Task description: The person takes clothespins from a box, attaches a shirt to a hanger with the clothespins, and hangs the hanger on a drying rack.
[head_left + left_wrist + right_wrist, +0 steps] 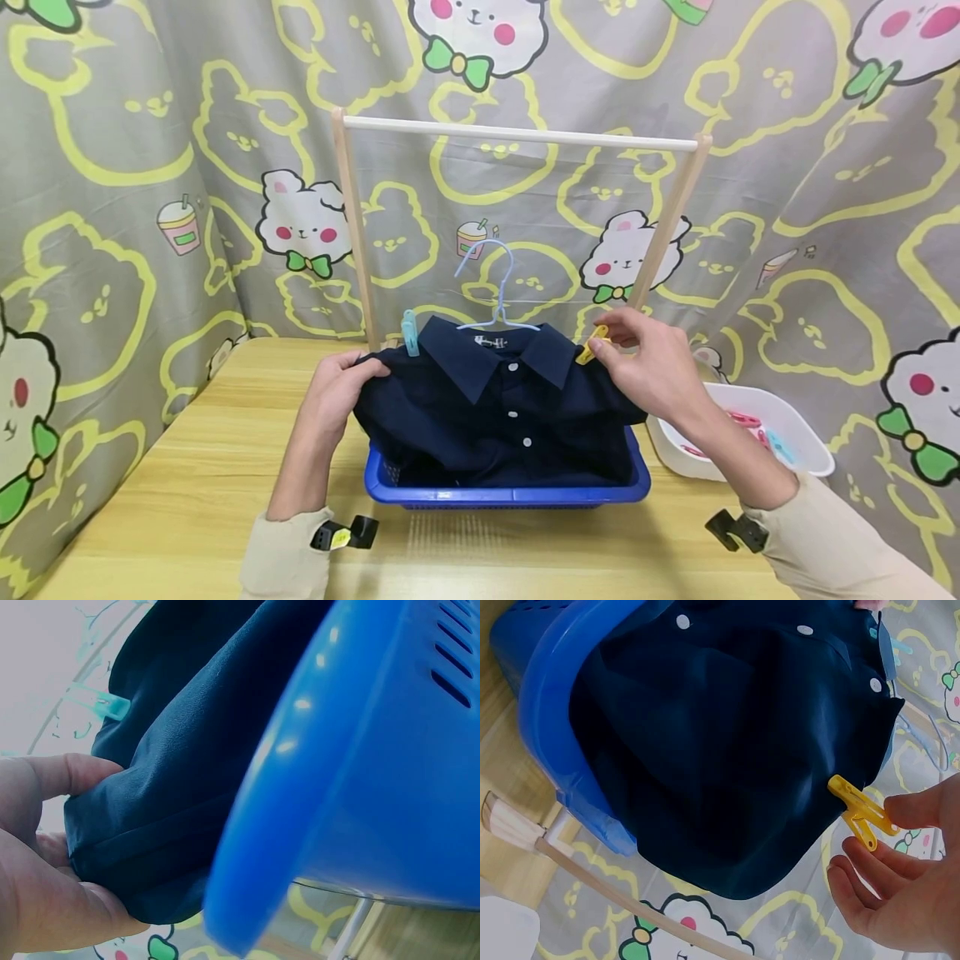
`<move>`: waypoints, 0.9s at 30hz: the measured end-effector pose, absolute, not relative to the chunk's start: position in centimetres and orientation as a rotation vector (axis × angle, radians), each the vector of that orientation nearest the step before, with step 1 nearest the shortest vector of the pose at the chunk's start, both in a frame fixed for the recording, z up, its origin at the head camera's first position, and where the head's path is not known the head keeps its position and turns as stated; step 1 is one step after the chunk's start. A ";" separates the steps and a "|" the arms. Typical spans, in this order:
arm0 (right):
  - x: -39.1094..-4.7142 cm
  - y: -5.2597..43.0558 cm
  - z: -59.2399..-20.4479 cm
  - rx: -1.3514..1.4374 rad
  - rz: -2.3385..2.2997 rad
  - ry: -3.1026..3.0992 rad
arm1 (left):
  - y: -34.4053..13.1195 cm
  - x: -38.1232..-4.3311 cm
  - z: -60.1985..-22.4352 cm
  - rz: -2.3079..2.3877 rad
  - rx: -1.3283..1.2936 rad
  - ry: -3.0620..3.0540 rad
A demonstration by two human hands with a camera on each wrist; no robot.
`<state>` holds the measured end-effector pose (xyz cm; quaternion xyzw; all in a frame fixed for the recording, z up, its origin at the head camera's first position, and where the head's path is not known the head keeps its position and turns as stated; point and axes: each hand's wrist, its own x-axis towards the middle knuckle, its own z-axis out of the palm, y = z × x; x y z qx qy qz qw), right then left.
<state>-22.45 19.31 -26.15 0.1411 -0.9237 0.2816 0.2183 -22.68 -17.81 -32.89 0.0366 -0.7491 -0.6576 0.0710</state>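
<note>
A dark navy collared shirt [480,417] with white buttons sits on a light blue wire hanger [501,292], its lower part inside a blue basket [510,495]. My left hand [333,387] pinches the sleeve at the shirt's left side, thumb on top. Close by, a teal clothespin [410,333] is clipped at that shoulder. At the opposite shoulder, a yellow clothespin [859,810] bites the fabric. My right hand [648,358] holds its handle ends between thumb and fingers; in the right wrist view the handles stand apart.
Behind the basket rises a wooden rack with a white crossbar [517,133]. To the right, a white tub [675,454] holds several pink and blue clothespins. All stand on a wooden table [187,492], with a patterned curtain [405,283] around it.
</note>
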 end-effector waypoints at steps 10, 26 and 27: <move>-22.4 19.3 -26.1 0.382 0.791 -2.571 | -17.9 -22.6 -32.9 -1.982 0.104 -2.243; -22.3 19.7 -26.1 0.347 0.797 -2.623 | -17.9 -22.6 -32.9 -1.985 0.103 -2.247; -22.3 19.7 -26.2 0.339 0.797 -2.629 | -17.9 -22.6 -32.9 -1.985 0.100 -2.248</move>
